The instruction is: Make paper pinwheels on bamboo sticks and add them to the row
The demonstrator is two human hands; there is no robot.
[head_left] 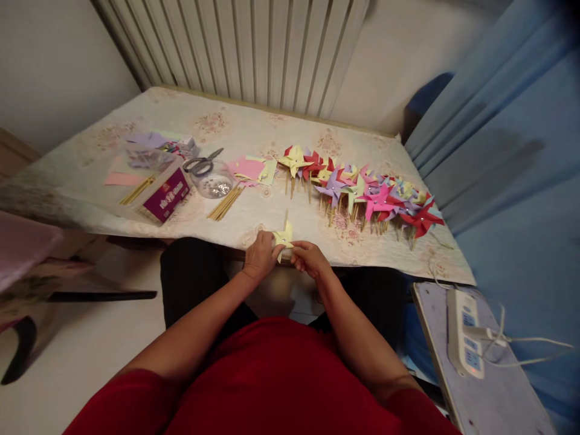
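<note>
A pale yellow paper pinwheel [284, 237] with a small shiny dot at its centre is held at the table's front edge. My left hand [261, 256] grips its left side, the fingers closed on the paper. From the right, my right hand [310, 258] pinches the tip of a blade between thumb and forefinger. Part of the pinwheel is hidden behind my left fingers. A bundle of thin wooden sticks [225, 203] lies beyond my left hand. To the right, many finished-looking pinwheels [379, 201] in red, pink, purple and yellow are grouped on their sticks.
Scissors [199, 164] rest across a clear round tub [216, 186] of small shiny pieces. Beside them are a purple and white box [167, 194] and pink and yellow paper [249, 168]. A power strip [465, 332] with cables sits on a side table at right.
</note>
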